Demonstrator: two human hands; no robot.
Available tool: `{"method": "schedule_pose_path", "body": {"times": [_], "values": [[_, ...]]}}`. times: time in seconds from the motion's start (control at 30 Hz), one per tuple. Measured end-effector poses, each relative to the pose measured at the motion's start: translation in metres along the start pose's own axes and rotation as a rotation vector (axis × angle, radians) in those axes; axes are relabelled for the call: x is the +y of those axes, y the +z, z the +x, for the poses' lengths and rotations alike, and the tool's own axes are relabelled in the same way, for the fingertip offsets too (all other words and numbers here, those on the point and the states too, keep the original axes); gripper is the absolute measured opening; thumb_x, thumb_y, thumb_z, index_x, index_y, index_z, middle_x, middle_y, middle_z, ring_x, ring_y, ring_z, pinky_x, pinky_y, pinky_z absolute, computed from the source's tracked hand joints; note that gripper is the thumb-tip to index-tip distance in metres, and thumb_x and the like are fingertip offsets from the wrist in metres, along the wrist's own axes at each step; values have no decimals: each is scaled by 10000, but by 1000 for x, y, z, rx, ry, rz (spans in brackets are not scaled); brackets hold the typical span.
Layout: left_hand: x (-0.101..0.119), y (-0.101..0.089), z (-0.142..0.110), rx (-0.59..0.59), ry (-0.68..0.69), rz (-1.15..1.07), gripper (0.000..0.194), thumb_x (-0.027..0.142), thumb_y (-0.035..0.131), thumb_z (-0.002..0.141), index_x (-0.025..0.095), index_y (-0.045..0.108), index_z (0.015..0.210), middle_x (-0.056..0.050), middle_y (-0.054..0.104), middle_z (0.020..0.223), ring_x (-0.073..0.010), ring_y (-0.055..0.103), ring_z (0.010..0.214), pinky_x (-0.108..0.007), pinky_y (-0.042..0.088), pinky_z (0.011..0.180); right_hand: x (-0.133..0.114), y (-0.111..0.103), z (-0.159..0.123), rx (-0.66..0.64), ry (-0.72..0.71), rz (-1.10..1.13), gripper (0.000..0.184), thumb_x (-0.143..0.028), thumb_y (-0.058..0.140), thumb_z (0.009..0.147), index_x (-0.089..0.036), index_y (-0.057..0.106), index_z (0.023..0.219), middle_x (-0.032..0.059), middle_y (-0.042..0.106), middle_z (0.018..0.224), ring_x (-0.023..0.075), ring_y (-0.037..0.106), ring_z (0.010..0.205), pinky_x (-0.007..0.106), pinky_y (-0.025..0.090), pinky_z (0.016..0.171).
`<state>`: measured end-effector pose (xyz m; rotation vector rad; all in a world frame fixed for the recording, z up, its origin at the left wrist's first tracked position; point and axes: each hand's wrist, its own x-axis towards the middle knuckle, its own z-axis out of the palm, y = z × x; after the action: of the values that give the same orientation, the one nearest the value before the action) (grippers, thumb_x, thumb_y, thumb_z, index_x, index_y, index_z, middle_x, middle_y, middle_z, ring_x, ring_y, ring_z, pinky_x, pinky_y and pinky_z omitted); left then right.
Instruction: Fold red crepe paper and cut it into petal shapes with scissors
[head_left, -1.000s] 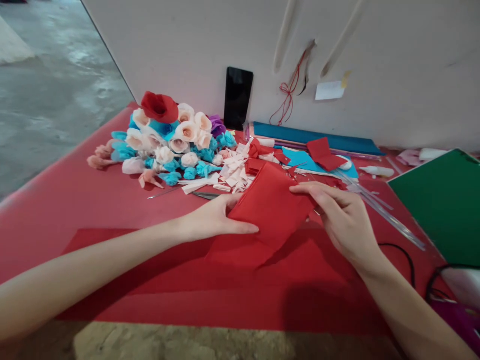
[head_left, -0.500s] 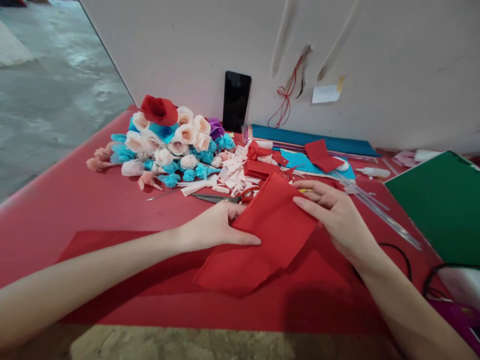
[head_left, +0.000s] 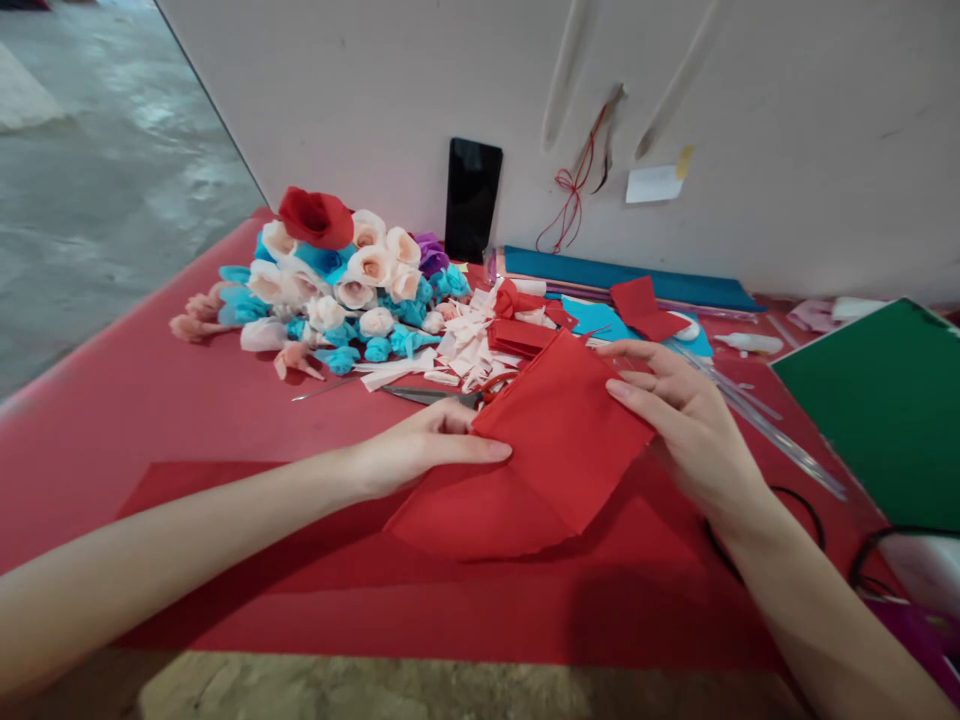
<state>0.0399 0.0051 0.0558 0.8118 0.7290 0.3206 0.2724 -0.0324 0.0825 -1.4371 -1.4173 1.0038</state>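
A folded piece of red crepe paper (head_left: 555,440) is held up between both hands above the table. My left hand (head_left: 435,440) pinches its left side, thumb lying on top and the fingers hidden behind the paper. At the upper right edge, my right hand (head_left: 667,420) grips the paper between thumb and fingers. Beneath lies a larger flat red sheet (head_left: 247,540). Scissors (head_left: 427,396) with red handles rest just beyond my left hand, partly covered by the paper.
Paper flowers (head_left: 330,290) in white, blue and red are heaped at the back left. Paper scraps (head_left: 469,350) lie beside them. A black phone (head_left: 473,200) leans on the wall. Clear sticks (head_left: 772,430), a glue bottle (head_left: 750,343) and a green board (head_left: 885,410) are at the right.
Both hands have raised the red paper slightly, and its lower flap has spread out more. My right hand has moved a little to the right along with the paper.
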Motion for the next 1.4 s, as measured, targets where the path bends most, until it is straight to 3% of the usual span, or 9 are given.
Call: {"method": "schedule_pose_path", "body": {"times": [0.2,0.6,0.73,0.9,1.0,1.1,1.17,1.3,1.4], "values": [[-4,-4,3,-150,-3,132,177,279,684,730,142,720,836,-66,734,879,-173,692,775,-232,532,725,1,1,1,35,-32,-46,187,-341,583,807,-270,568,980,16,585,1168,175,621,858,275,493,658],[-4,-2,5,-93,57,262,101,256,672,744,187,732,786,5,740,831,-107,679,714,-153,515,656,-3,0,-2,99,-87,-203,214,-378,506,861,-294,602,1032,-3,607,1104,163,605,837,260,471,648],[-6,-2,6,-43,93,329,139,295,673,741,182,730,798,-3,741,840,-126,683,715,-164,521,636,-4,1,-3,110,-113,-145,226,-361,413,908,-312,615,997,-23,619,1084,175,588,977,280,461,811],[-12,-1,5,35,224,407,195,342,655,751,186,727,844,-3,735,894,-157,686,768,-194,539,657,-2,1,-3,86,-89,-10,264,-402,383,905,-310,549,1088,16,623,1040,188,623,840,327,508,703],[-13,0,5,89,292,398,162,326,660,747,189,730,795,13,739,853,-141,683,742,-177,537,647,1,1,-3,116,-253,-92,296,-354,430,886,-286,474,1171,36,591,1062,203,591,936,364,505,764],[-13,2,5,109,304,320,144,313,675,732,179,727,731,13,741,801,-119,675,686,-156,528,622,-3,3,-8,198,-579,-469,448,-319,589,787,-251,444,1205,75,495,1212,235,471,1132,422,414,939],[-12,2,6,106,291,254,149,317,680,727,174,721,712,9,741,776,-110,669,654,-151,523,600,-8,8,-14,111,-739,-750,581,-407,662,708,-223,440,1214,115,453,1272,279,394,1206,484,327,1007],[-13,5,5,80,268,186,159,322,675,735,168,709,755,0,739,778,-116,672,658,-171,534,604,-14,20,-26,0,-788,-1064,591,-490,612,734,-155,483,1204,188,348,1403,356,208,1322,591,212,1021],[-13,7,3,48,271,203,140,301,685,725,172,699,778,16,736,782,-101,670,665,-153,529,612,-10,25,-27,-27,-783,-973,361,-340,575,805,-138,558,1104,148,570,1230,300,425,1216,526,315,997]]}}
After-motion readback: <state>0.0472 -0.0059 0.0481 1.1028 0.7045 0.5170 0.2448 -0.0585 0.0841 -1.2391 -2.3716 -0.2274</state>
